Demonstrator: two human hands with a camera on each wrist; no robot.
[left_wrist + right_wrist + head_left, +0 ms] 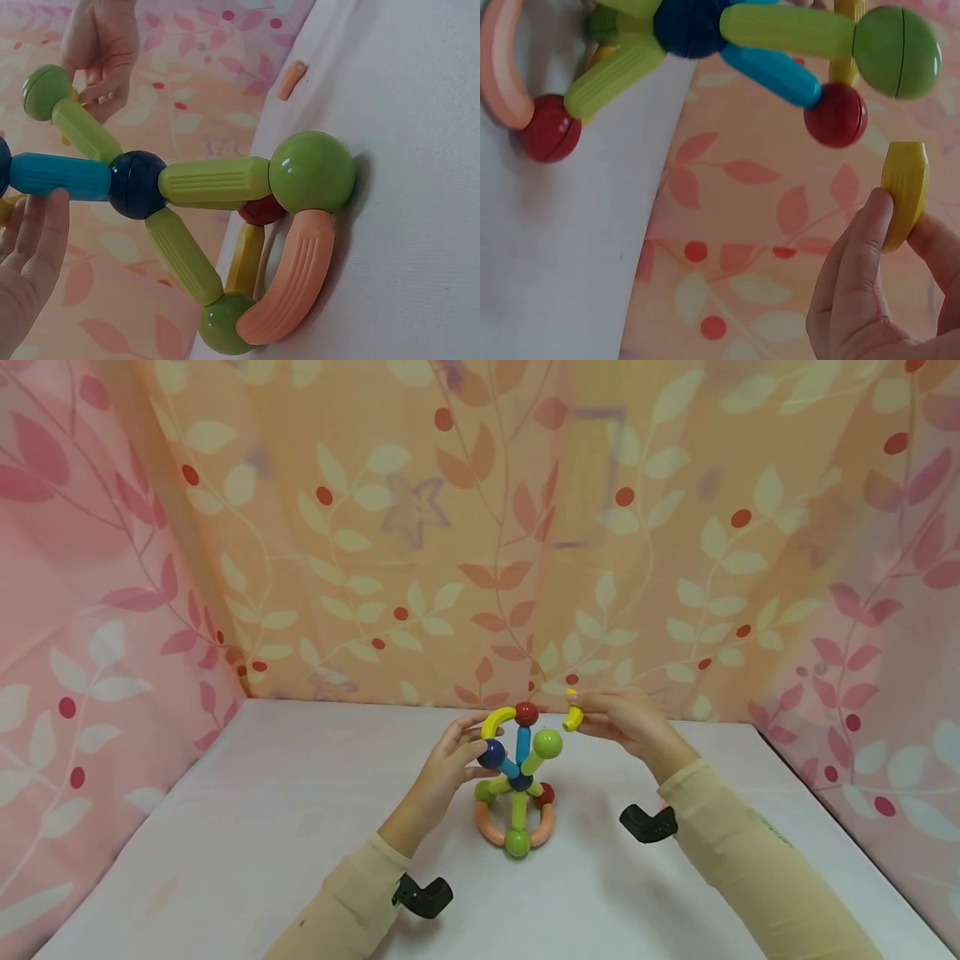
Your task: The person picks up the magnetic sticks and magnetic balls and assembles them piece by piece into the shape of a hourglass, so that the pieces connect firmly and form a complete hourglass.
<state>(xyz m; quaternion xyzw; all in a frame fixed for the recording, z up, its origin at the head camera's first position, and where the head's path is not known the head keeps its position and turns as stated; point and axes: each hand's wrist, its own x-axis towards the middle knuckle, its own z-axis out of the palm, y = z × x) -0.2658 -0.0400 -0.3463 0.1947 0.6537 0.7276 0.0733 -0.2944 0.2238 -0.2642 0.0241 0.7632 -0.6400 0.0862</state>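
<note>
A ball-and-rod toy structure (pixel 518 810) stands on the white table. Several rods meet at its central dark blue ball (pixel 138 184). My left hand (pixel 446 768) holds the structure at its upper left, thumb against an outer dark blue ball (pixel 491 754). One of its fingers touches a blue rod (pixel 60 178) in the left wrist view. A curved yellow rod (pixel 496 722) links that outer ball to the red ball (pixel 527 714) on top. My right hand (pixel 626 727) pinches another curved yellow rod (pixel 905 196), apart from the structure, just right of the red and green (pixel 548 743) balls.
Curved salmon rods (pixel 292 285) join the lower balls near the tabletop. A loose salmon rod (pixel 292 79) lies on the table in the left wrist view. Floral cloth (pixel 420 568) hangs behind and at both sides. Black mounts (pixel 423 897) stick out from both wrists.
</note>
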